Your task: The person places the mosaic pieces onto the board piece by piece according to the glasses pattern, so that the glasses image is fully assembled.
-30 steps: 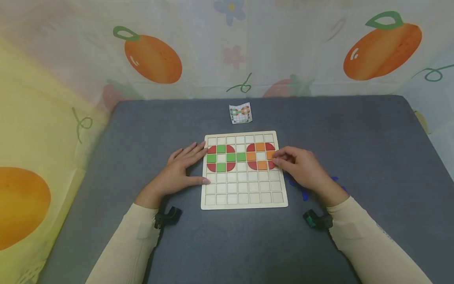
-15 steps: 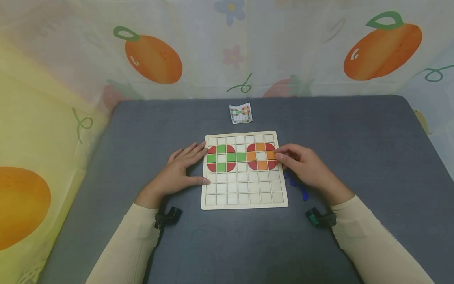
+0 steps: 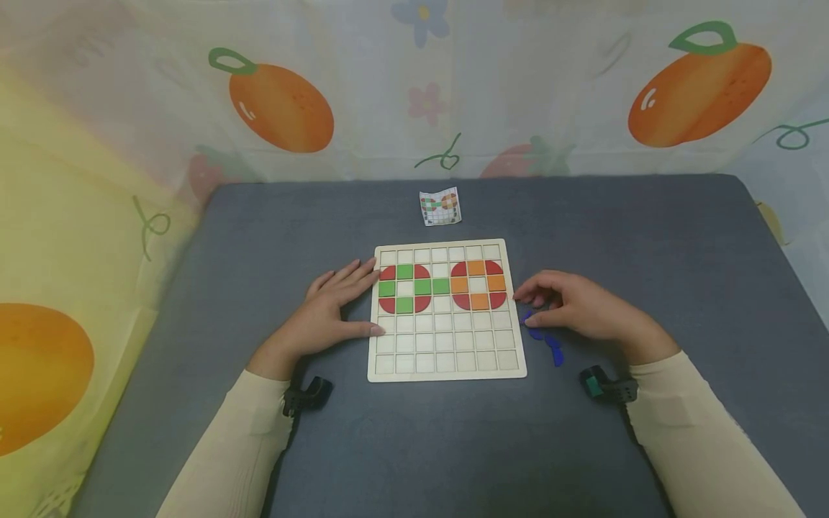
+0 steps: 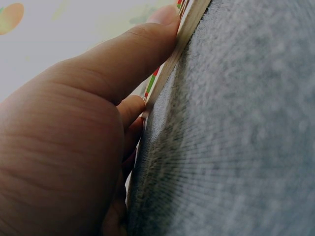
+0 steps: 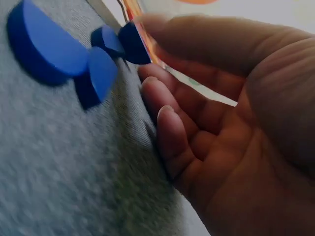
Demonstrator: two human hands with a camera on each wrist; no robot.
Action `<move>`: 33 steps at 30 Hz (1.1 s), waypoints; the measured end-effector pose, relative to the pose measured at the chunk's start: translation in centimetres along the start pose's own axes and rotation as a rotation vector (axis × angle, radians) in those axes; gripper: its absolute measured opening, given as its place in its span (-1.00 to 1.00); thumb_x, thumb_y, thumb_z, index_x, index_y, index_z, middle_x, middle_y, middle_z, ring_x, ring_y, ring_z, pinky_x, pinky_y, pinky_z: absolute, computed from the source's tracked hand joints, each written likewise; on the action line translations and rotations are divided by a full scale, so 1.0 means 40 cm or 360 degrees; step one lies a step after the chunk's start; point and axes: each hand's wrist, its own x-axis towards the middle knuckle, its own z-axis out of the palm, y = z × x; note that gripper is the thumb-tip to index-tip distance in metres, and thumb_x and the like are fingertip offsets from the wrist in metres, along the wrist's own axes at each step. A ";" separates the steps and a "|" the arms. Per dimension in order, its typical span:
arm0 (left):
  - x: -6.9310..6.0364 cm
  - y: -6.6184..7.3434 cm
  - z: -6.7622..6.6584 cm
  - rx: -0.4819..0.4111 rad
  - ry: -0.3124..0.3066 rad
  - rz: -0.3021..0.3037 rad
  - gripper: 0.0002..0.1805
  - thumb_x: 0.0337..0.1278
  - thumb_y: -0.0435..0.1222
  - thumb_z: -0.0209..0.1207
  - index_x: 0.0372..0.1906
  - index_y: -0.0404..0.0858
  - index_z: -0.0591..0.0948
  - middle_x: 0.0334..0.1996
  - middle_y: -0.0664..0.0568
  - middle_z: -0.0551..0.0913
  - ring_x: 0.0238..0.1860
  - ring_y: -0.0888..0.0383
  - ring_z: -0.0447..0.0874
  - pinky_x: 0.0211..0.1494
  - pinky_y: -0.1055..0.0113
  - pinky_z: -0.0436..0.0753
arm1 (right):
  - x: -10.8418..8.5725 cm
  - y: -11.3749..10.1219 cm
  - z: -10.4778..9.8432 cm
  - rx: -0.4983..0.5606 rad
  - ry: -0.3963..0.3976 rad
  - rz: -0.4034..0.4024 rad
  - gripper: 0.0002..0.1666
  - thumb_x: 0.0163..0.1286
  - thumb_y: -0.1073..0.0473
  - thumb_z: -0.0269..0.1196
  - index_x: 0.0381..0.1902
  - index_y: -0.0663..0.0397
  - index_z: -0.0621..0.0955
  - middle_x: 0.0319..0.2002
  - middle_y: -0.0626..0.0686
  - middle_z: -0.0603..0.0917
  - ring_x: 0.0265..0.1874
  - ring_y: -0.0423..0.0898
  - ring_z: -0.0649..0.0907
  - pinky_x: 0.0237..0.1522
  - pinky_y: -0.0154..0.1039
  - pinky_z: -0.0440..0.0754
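A pale wooden grid board (image 3: pixel 447 365) lies on the table, with green and red pieces on its left part and orange and red ones on its right. My left hand (image 3: pixel 327 316) rests at the board's left edge, fingers spread and thumb (image 4: pixel 147 42) on the rim. Beside the right edge is my right hand (image 3: pixel 583 309), its fingers loosely bent, with no piece seen between them. Its thumb tip is close to several blue half-round pieces (image 3: pixel 553 349); in the right wrist view the nearest blue piece (image 5: pixel 134 43) lies by that thumb, and touch is hard to tell.
A small printed pattern card (image 3: pixel 440 207) lies behind the board, showing a similar red, green and orange figure. The grey table (image 3: pixel 414 446) reaches back to a fruit-print curtain (image 3: pixel 557 79). Each wrist bears a black camera mount (image 3: pixel 609 386).
My right hand has drawn back from the orange piece at the board's right edge, moving right and down to the blue pieces. The left hand and board have stayed in place.
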 end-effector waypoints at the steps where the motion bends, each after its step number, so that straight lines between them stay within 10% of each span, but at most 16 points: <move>1: 0.000 0.001 0.000 -0.0002 0.0000 -0.0001 0.17 0.14 0.14 0.60 0.75 -0.08 0.26 0.74 0.18 0.09 0.75 0.07 -0.17 0.64 -0.22 -0.23 | -0.002 0.002 -0.001 -0.0029 -0.0002 -0.0008 -0.62 0.42 0.27 0.55 0.15 0.13 0.75 -0.03 -0.01 0.70 -0.08 -0.01 0.61 -0.04 -0.19 0.62; 13: -0.002 0.005 -0.003 0.0001 -0.0015 -0.0020 0.17 0.15 0.13 0.60 0.76 -0.07 0.24 0.74 0.18 0.07 0.75 0.07 -0.18 0.64 -0.22 -0.24 | 0.004 0.000 0.006 -0.0136 0.0071 -0.0017 -0.92 0.51 0.23 0.48 -0.14 -0.01 0.74 -0.25 -0.09 0.66 -0.25 -0.05 0.60 -0.15 -0.11 0.55; 23: -0.002 0.005 -0.003 0.0001 -0.0015 -0.0014 0.18 0.14 0.14 0.60 0.76 -0.07 0.24 0.74 0.18 0.07 0.75 0.06 -0.18 0.64 -0.22 -0.23 | 0.003 -0.007 0.004 -0.0166 0.0091 0.0062 -0.73 0.61 0.25 0.35 0.19 0.13 0.76 -0.27 -0.04 0.64 -0.26 -0.01 0.57 -0.15 -0.04 0.53; 33: -0.001 0.009 -0.006 -0.0004 -0.0022 -0.0020 0.17 0.16 0.13 0.59 0.76 -0.07 0.24 0.74 0.18 0.07 0.75 0.07 -0.18 0.64 -0.21 -0.24 | 0.002 -0.013 0.001 -0.0284 0.0149 0.0091 -0.75 0.53 0.21 0.46 0.09 0.16 0.73 -0.30 -0.09 0.66 -0.32 -0.06 0.58 -0.18 -0.04 0.54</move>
